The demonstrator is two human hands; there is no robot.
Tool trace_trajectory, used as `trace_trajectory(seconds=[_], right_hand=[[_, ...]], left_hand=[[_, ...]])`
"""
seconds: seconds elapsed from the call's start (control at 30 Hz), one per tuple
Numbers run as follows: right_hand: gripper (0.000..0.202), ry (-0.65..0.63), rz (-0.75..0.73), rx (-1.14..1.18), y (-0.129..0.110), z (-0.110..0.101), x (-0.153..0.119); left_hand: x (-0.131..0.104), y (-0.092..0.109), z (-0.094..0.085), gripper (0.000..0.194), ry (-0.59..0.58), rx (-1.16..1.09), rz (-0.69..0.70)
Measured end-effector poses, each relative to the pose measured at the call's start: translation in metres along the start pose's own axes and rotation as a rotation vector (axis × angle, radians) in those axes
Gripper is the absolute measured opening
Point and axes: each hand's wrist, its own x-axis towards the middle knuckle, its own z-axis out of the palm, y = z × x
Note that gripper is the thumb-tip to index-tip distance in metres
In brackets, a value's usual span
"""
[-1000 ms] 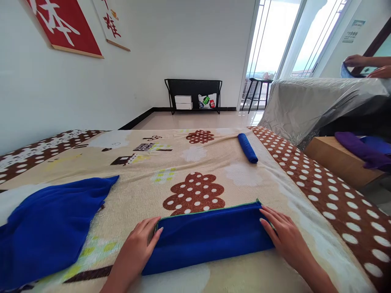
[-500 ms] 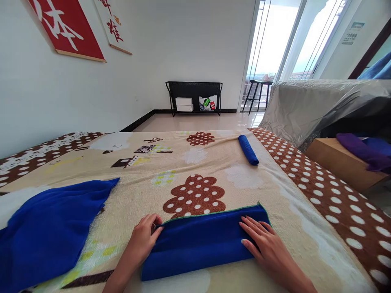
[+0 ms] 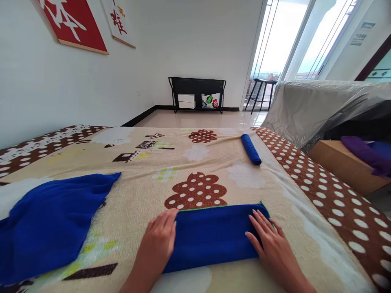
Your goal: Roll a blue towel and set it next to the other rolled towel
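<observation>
A blue cloth (image 3: pixel 214 236) with green edge stitching lies folded into a flat strip in front of me. My left hand (image 3: pixel 161 232) is at its left end, fingers together and curled over the edge; the fingertips are partly hidden. On the right end my right hand (image 3: pixel 269 238) rests flat, its fingers stretched out over the fabric. Farther off to the right lies a rolled blue cloth (image 3: pixel 251 149). Another blue cloth (image 3: pixel 58 219) is spread loosely to the left, apart from my hands.
All the cloths lie on a patterned blanket (image 3: pixel 146 187) with brown dotted borders. Beyond its right edge stand a cardboard box (image 3: pixel 339 162) with purple fabric (image 3: pixel 363 154) and a plastic-covered piece of furniture (image 3: pixel 314 103). A black rack (image 3: pixel 198 91) and a stool (image 3: pixel 261 91) are at the back.
My left hand has moved right and turned over the cloth's left end, which now sits farther right. My right hand still lies on the right end. The view has shifted slightly.
</observation>
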Motion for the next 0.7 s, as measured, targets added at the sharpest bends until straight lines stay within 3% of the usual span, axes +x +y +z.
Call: trace_trajectory(seconds=[0.1, 0.17, 0.23, 0.37, 0.5, 0.6, 0.7], right_hand=[[0.052, -0.112, -0.213, 0.135, -0.050, -0.011, 0.015], [0.052, -0.180, -0.270, 0.207, -0.071, -0.016, 0.025], [0.052, -0.216, -0.227, 0.232, -0.073, -0.016, 0.031], [0.052, -0.207, -0.011, 0.176, -0.024, -0.005, 0.031], [0.053, -0.146, 0.162, 0.114, 0.034, 0.012, 0.019], [0.054, -0.093, 0.209, 0.078, 0.055, 0.017, 0.009], [0.053, -0.016, 0.171, 0.043, 0.057, 0.005, -0.001]], left_hand=[[0.002, 0.043, -0.001, 0.046, -0.151, -0.130, 0.313], [0.004, 0.057, 0.003, 0.049, -0.237, -0.125, 0.329], [0.003, 0.053, 0.010, 0.049, -0.271, -0.084, 0.221], [-0.014, 0.012, 0.019, 0.050, -0.303, -0.016, -0.008], [-0.032, -0.024, 0.021, 0.051, -0.319, 0.012, -0.126], [-0.037, -0.032, 0.018, 0.049, -0.238, 0.044, -0.104], [-0.038, -0.025, 0.005, 0.047, -0.033, 0.079, 0.061]])
